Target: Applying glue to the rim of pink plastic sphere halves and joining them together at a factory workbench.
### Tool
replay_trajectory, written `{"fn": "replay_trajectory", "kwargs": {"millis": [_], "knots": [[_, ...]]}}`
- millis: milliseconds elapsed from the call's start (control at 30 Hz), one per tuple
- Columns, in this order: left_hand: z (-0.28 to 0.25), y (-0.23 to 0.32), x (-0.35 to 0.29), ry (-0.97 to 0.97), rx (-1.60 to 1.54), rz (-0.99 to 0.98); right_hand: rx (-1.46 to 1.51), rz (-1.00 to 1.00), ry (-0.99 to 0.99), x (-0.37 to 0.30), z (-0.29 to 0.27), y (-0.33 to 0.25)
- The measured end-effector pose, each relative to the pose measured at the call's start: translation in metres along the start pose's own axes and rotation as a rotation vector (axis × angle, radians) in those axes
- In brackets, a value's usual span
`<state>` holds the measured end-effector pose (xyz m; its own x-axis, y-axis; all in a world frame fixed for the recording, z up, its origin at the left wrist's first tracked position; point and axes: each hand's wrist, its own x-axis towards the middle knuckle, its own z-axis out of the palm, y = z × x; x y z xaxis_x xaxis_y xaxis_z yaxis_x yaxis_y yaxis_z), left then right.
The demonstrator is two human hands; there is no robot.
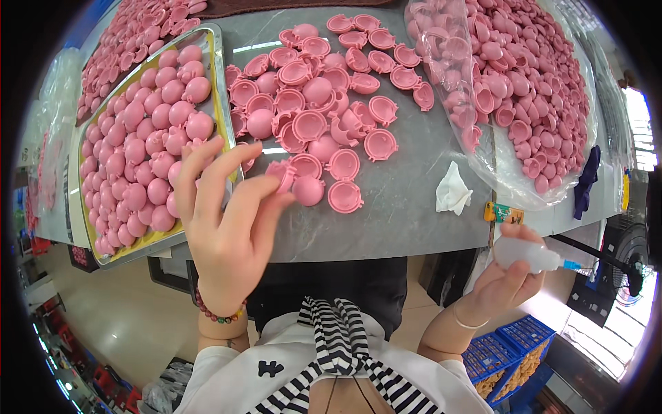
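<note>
Loosely gripping a pink shell right of the tray, the left hand risked dropping it; the right hand clutched a bottle (sideways, so squeezing could have spilled it).

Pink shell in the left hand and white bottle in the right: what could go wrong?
The pink shell in the left hand might slip and get mixed up with the loose shells close by. The white bottle in the right hand has a narrow blue tip; a hard squeeze might push out whatever is inside, which I can't see. The pink balls are crowded up to the rim of the tray, so a bump might roll some off.
</note>
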<state>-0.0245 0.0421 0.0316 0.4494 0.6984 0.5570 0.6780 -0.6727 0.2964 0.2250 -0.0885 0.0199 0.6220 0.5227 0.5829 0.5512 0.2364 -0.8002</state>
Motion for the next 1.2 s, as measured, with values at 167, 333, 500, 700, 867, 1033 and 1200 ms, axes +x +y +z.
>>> {"fn": "replay_trajectory", "kwargs": {"millis": [167, 333, 500, 700, 867, 1033, 1200], "knots": [[0.005, 0.027, -0.015, -0.008, -1.158, -0.117, 0.369, 0.156, -0.382, -0.024, 0.022, -0.025], [0.013, 0.039, -0.014, -0.388, -1.528, -0.191, 0.348, 0.416, -0.305, -0.031, 0.041, -0.039], [0.007, 0.059, -0.015, -0.397, -1.856, -0.784, 0.692, 0.054, -0.170, -0.023, 0.038, -0.031], [0.016, 0.054, -0.031, -0.400, -1.904, -0.538, 0.334, -0.300, -0.427, -0.011, 0.033, -0.044], [0.020, 0.048, -0.036, -0.428, -1.925, -0.443, 0.263, -0.316, -0.463, -0.012, 0.035, -0.047], [0.018, 0.052, -0.033, -0.409, -1.923, -0.467, 0.257, -0.315, -0.415, -0.013, 0.038, -0.052], [0.019, 0.050, -0.034, -0.414, -1.934, -0.468, 0.254, -0.318, -0.443, -0.013, 0.037, -0.050]]}}
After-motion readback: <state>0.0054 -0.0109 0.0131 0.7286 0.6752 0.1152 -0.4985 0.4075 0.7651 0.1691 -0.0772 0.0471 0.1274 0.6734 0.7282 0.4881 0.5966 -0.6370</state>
